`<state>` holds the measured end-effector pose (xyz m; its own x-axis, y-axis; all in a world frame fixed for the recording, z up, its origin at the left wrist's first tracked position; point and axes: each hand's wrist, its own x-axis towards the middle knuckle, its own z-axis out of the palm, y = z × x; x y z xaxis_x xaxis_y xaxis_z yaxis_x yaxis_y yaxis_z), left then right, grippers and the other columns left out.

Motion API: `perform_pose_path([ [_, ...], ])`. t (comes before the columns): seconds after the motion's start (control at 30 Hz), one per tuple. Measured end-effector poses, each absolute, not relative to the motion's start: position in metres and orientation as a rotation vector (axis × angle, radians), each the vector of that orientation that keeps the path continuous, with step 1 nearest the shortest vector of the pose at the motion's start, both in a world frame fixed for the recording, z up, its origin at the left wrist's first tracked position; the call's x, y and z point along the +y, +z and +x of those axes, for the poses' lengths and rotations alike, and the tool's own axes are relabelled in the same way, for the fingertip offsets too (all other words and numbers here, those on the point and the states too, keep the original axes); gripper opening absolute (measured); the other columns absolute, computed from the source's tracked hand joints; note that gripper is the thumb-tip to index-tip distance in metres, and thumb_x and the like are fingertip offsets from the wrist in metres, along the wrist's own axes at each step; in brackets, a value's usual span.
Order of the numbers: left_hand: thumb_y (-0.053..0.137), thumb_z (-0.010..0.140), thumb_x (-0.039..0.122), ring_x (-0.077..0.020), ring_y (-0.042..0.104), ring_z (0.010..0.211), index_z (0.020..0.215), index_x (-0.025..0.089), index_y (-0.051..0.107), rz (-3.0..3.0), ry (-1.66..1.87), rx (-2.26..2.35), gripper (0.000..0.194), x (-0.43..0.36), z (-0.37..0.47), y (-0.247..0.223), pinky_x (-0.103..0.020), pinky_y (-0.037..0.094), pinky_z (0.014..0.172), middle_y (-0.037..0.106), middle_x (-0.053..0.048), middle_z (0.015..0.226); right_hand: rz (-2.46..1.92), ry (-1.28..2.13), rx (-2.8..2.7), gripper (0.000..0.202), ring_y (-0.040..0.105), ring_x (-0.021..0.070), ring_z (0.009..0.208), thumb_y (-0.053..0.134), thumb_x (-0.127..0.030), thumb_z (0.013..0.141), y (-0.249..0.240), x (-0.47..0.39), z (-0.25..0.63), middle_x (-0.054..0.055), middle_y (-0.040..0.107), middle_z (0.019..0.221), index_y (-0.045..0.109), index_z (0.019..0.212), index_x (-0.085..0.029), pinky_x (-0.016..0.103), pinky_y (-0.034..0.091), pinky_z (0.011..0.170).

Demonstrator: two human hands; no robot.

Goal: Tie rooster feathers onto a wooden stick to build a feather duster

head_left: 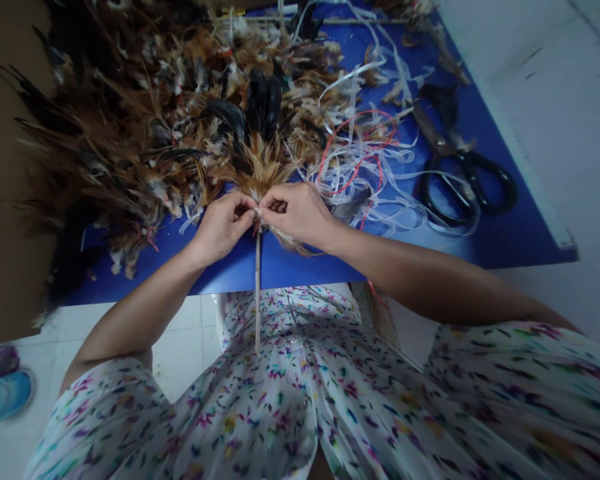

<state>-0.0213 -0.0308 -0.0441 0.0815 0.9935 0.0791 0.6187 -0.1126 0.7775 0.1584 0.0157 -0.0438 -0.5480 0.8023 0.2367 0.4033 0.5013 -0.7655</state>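
Note:
My left hand (pixel 225 223) and my right hand (pixel 297 212) meet over the front of the blue table, both closed in a pinch. Between their fingertips is the base of a feather bunch (pixel 260 163), with brown and golden feathers fanning away from me and dark glossy ones at its far end. A thin pale stick (pixel 258 293) runs from the bunch down toward my lap. Pale feathers poke out below my right hand. My fingers hide the exact point where stick and feathers join.
A large heap of brown feather bunches (pixel 145 127) covers the left and back of the blue table (pixel 520 233). Right of my hands lie tangled white ribbons (pixel 395 160) and a red string (pixel 347 123). Black-handled scissors (pixel 447 150) rest farther right. A cardboard box (pixel 5 200) stands left.

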Motion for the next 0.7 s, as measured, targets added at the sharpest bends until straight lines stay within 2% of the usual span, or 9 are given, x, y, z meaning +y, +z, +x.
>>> perform_pose_path([
  [0.13, 0.061, 0.084, 0.027, -0.0138, 0.062, 0.075, 0.089, 0.017, 0.063, 1.731, 0.867, 1.587, 0.012, -0.0313, -0.0211, -0.0429, -0.026, 0.049, 0.07, 0.068, -0.003, 0.084, -0.985, 0.914, -2.154, 0.014, 0.061, 0.0128, 0.069, 0.062, -0.02, 0.083, -0.0431, 0.0167, 0.1595, 0.004, 0.071, 0.076, 0.075, 0.082, -0.013, 0.026, 0.041, 0.068],
  [0.4, 0.07, 0.081, 0.038, -0.0128, 0.063, 0.072, 0.089, 0.019, 0.059, 1.641, 0.935, 1.57, 0.024, -0.0304, -0.0214, -0.0432, -0.025, 0.052, 0.068, 0.068, -0.003, 0.084, -1.005, 0.963, -2.131, 0.014, 0.06, 0.0121, 0.069, 0.064, -0.022, 0.084, -0.0408, 0.0165, 0.1609, 0.004, 0.071, 0.076, 0.075, 0.083, -0.013, 0.025, 0.04, 0.067],
  [0.53, 0.065, 0.083, 0.035, -0.013, 0.063, 0.072, 0.087, 0.017, 0.065, 1.743, 0.897, 1.628, 0.018, -0.0327, -0.0226, -0.0426, -0.025, 0.05, 0.069, 0.07, -0.003, 0.083, -1.012, 0.948, -2.127, 0.013, 0.06, 0.012, 0.069, 0.064, -0.022, 0.083, -0.0421, 0.0169, 0.1614, 0.003, 0.071, 0.076, 0.075, 0.082, -0.014, 0.025, 0.04, 0.067],
  [0.7, 0.062, 0.083, 0.033, -0.015, 0.064, 0.076, 0.089, 0.017, 0.07, 1.826, 0.874, 1.67, 0.019, -0.0358, -0.0213, -0.0412, -0.026, 0.049, 0.07, 0.073, -0.005, 0.085, -1.016, 0.932, -2.139, 0.014, 0.061, 0.0123, 0.069, 0.063, -0.022, 0.083, -0.0423, 0.0172, 0.1611, 0.003, 0.072, 0.076, 0.074, 0.081, -0.014, 0.025, 0.041, 0.068],
])
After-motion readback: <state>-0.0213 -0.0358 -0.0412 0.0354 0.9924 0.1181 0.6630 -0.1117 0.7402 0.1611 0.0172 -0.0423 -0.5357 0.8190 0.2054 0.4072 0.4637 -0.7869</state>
